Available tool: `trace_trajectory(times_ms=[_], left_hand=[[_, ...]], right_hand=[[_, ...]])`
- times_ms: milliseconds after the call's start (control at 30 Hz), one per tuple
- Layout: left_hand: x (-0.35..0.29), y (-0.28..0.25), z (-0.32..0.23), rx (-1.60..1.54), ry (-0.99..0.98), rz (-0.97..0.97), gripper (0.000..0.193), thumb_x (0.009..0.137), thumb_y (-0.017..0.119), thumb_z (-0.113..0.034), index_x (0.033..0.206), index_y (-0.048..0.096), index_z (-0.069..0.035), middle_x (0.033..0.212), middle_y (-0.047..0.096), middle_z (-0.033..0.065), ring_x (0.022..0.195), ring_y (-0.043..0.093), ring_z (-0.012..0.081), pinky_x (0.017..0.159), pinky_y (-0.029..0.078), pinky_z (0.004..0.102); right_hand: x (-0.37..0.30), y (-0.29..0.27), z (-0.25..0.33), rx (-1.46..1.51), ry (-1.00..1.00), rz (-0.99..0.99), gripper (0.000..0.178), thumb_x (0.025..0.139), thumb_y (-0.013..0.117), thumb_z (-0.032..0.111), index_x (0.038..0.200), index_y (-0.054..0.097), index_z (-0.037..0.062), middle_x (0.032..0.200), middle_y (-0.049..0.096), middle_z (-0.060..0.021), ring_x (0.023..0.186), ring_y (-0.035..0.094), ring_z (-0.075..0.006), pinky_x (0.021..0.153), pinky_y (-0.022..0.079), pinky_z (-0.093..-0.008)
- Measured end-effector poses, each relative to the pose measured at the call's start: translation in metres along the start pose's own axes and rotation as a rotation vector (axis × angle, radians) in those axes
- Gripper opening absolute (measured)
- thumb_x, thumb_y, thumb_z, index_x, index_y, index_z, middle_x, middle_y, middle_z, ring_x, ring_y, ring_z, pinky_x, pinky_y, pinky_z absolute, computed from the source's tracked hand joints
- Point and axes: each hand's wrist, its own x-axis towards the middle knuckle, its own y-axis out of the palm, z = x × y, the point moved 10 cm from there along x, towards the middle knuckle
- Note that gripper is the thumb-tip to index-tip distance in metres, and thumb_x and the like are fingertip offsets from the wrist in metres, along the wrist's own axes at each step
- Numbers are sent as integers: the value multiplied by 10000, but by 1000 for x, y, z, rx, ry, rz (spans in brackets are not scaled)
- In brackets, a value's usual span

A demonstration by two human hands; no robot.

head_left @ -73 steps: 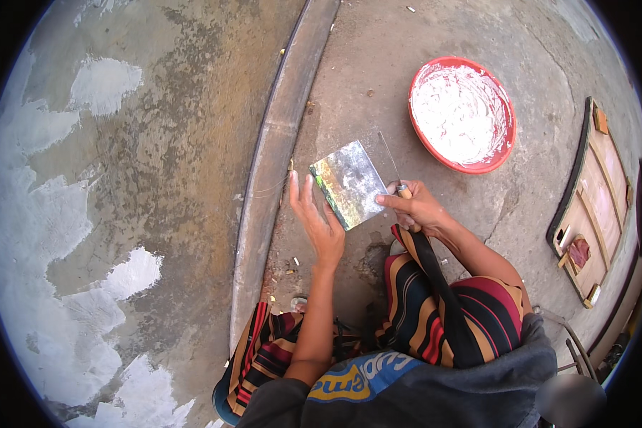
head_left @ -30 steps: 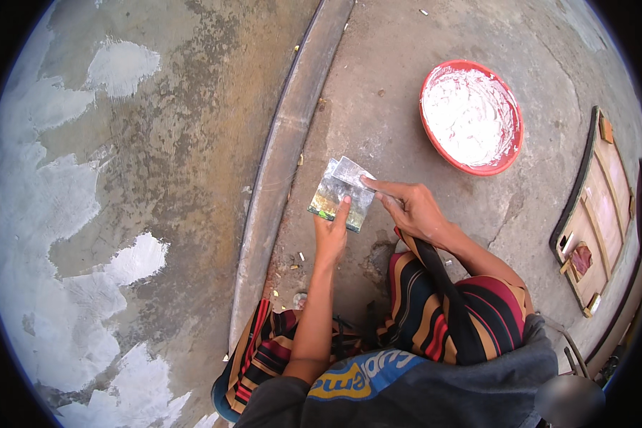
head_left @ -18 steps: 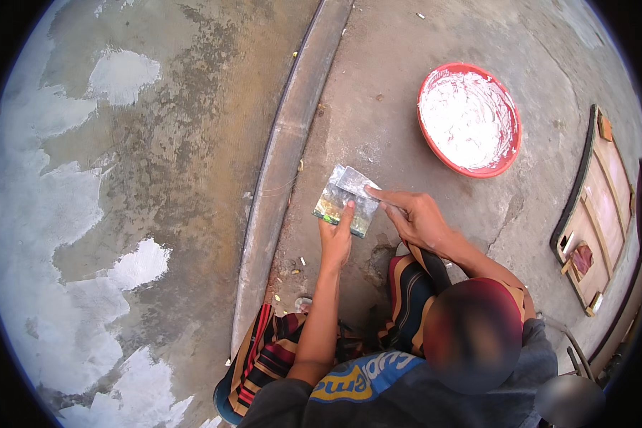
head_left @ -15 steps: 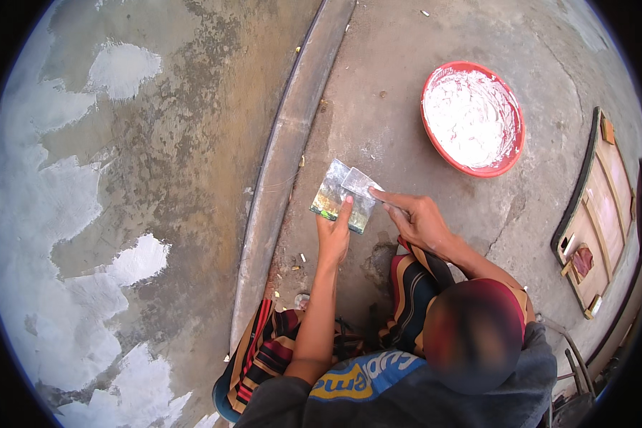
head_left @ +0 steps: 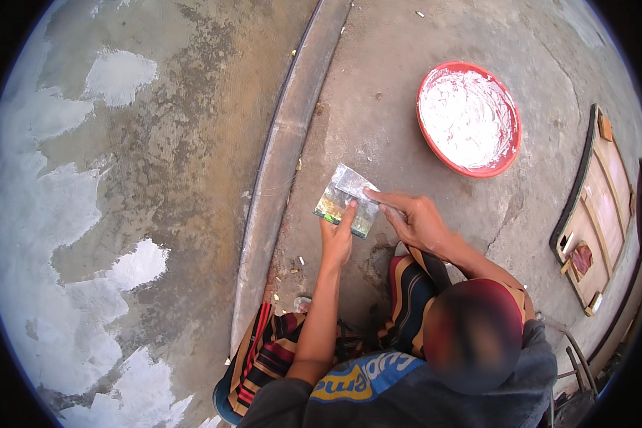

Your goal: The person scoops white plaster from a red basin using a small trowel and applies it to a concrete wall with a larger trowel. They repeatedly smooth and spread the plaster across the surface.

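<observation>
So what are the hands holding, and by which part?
Left hand: the flat mottled plate, by its near edge, thumb on top. Right hand: the putty knife, index finger at the blade; the handle is hidden.

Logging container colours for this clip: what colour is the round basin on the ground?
Red: the basin shows best in the head view.

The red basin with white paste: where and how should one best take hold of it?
The red basin is probably best gripped by opposite sides of its rim, from left and right: the round rim stands exposed, while white paste covers most of the inside. The left hand and right hand are occupied.
</observation>
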Motion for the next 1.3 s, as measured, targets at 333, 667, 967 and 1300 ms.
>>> trace_trajectory(times_ms=[333, 667, 967, 1300], left_hand=[[-1, 0, 7, 15, 6, 29, 402, 939, 634, -109, 1298, 490, -1, 1202, 599, 84, 1089, 579, 161, 917, 462, 311], [-1, 9, -11, -204, -147, 109, 495, 877, 650, -31, 1325, 441, -2, 1210, 588, 104, 1104, 581, 188, 946, 467, 344], [-3, 15, -10, -75, -128, 170, 420, 847, 674, -26, 1236, 522, 9, 1135, 629, 96, 1017, 621, 175, 868, 501, 323], [-6, 7, 3, 331, -148, 296, 403, 815, 687, -29, 1193, 554, 15, 1037, 655, 86, 898, 645, 162, 805, 520, 312]], right_hand=[[-5, 5, -1, -9, 31, 62, 387, 887, 597, 69, 1260, 640, 164, 915, 668, -227, 444, 498, -279, 500, 442, -361], [11, -47, -11, 118, 76, -254, 334, 922, 622, 127, 1254, 619, 88, 559, 483, -34, 498, 328, -89, 452, 309, -274], [28, 3, -50, 622, 454, 126, 317, 780, 820, 205, 973, 676, -1, 516, 481, 50, 403, 375, -25, 367, 202, -225], [46, -49, -61, 667, 399, -178, 220, 821, 786, 237, 816, 656, 60, 509, 453, 57, 412, 391, -35, 372, 262, -207]])
